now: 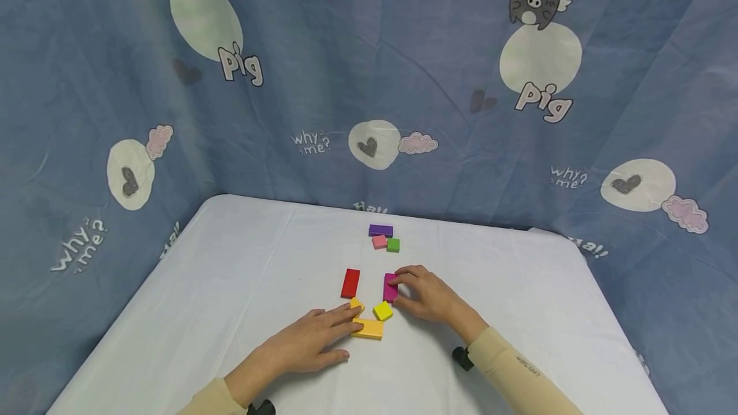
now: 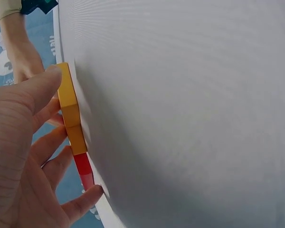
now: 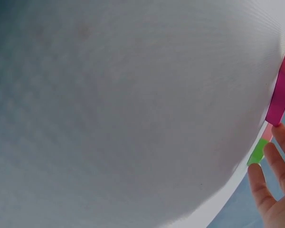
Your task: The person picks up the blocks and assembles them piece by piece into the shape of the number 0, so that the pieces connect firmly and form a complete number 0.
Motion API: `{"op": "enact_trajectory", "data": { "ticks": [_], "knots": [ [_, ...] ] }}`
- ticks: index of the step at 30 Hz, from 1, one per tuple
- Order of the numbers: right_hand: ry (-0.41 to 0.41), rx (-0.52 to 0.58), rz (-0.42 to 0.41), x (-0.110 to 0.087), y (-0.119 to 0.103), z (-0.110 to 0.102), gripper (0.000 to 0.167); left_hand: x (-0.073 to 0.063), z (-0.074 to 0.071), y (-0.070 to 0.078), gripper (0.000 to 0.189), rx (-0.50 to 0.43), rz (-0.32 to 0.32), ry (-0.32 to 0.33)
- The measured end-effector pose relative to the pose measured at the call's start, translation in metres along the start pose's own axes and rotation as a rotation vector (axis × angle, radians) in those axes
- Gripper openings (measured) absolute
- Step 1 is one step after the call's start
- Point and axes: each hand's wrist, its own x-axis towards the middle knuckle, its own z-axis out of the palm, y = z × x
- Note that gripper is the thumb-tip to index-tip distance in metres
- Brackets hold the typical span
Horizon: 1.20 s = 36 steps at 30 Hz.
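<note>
My left hand lies low over the table, fingers stretched out. One fingertip is on a long orange block, another on a small orange block, partly hidden. In the left wrist view the thumb overlaps the end of the long orange block. My right hand holds a magenta block, thumb at its near end and fingers at its far end and top. A small yellow block sits between the hands. Beyond the left fingertips lies a red block.
Farther back on the white table are a purple block, a pink block and a green block, grouped closely. A blue printed cloth hangs behind and around the table.
</note>
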Motion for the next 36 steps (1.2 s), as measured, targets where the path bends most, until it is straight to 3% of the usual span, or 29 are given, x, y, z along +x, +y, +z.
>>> {"op": "enact_trajectory", "data": {
  "ticks": [32, 36],
  "knots": [
    [0.006, 0.004, 0.004, 0.0001, -0.0016, 0.0002, 0.04, -0.0009, 0.0017, -0.0022, 0.055, -0.004, 0.012, 0.008],
    [0.016, 0.014, 0.036, 0.0039, -0.0005, -0.0011, 0.041, -0.0007, 0.0018, -0.0025, 0.055, -0.006, 0.007, 0.003]
  ]
}}
